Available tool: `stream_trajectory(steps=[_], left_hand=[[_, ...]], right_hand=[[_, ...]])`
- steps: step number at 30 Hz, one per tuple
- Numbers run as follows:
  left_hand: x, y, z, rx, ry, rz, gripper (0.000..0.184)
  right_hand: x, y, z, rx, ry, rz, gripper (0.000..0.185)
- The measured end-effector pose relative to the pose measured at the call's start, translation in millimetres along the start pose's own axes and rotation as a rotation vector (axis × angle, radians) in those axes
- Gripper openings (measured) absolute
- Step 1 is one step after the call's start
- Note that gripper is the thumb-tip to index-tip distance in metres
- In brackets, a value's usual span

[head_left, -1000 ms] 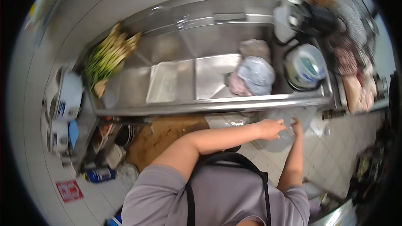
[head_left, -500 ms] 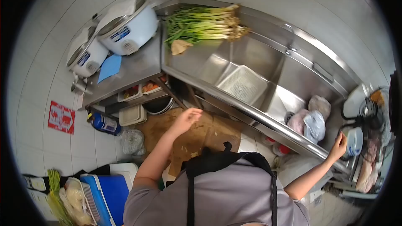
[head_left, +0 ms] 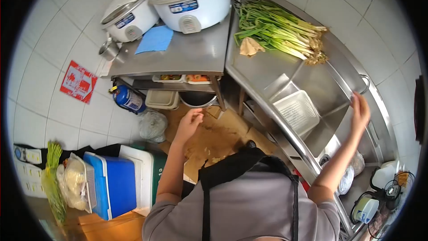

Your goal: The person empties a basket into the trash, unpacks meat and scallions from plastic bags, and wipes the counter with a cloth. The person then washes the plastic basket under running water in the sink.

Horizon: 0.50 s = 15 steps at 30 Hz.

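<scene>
Head view: left hand [head_left: 191, 122], fingers loosely curled, hovering above the brown floor covering [head_left: 218, 136]; I am holding nothing visible in it. Right hand [head_left: 360, 109], fingers bent, reaching over the sink [head_left: 318, 85] to just beside the tap [head_left: 364, 84]; whether I am gripping any part of the tap I cannot tell, the fingertips being partly hidden.

Tap: curving up at the sink's wall side. Sink: running diagonally along my right side. Basket [head_left: 296, 111], white, perforated: sitting in the sink, between my two hands. Bags [head_left: 347, 178]: lying farther along the sink, partly hidden by my right forearm. Tub [head_left: 366, 209]: standing beyond the bags, at lower right.

Spring onions [head_left: 281, 31], one heap: lying at the sink's far end, roots pointing toward the basins. Brown scrap [head_left: 250, 47]: resting beside the leaves.

Table [head_left: 183, 58], steel: adjoining the sink's far end and holding a large cooker [head_left: 191, 11], a smaller cooker [head_left: 131, 20], a blue cloth [head_left: 155, 39] and a metal cup [head_left: 108, 50]. Carrots [head_left: 197, 78], in a tray: sitting on the shelf below.

Extinguisher [head_left: 128, 98], blue: standing near the wall, under a red sign [head_left: 78, 81]. Clear bag [head_left: 153, 125]: slumping near it. Blue box [head_left: 118, 183]: standing at lower left, green stalks [head_left: 54, 187] lying farther left.
</scene>
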State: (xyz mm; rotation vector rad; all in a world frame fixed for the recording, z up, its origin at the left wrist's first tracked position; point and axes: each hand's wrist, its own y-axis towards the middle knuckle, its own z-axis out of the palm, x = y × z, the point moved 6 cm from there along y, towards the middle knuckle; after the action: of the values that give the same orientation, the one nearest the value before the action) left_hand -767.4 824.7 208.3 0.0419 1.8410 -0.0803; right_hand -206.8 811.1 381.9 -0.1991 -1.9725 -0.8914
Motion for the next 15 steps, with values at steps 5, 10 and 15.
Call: stream_trajectory(steps=[5,10,15], left_hand=[[4.8,22.4,3.9,-0.103,0.007,0.004,0.028],[-19.0,14.5,-9.4,-0.236,0.247,-0.021,0.030],[20.8,-51.6,-50.7,-0.480,0.170,-0.235,0.029]], right_hand=[[9.8,18.3,233.7,0.786,0.049,-0.058,0.020],[-72.1,46.3,462.4,0.742,0.053,0.074,0.028],[-125.9,50.9,537.8,0.617,-0.328,0.030,0.036]])
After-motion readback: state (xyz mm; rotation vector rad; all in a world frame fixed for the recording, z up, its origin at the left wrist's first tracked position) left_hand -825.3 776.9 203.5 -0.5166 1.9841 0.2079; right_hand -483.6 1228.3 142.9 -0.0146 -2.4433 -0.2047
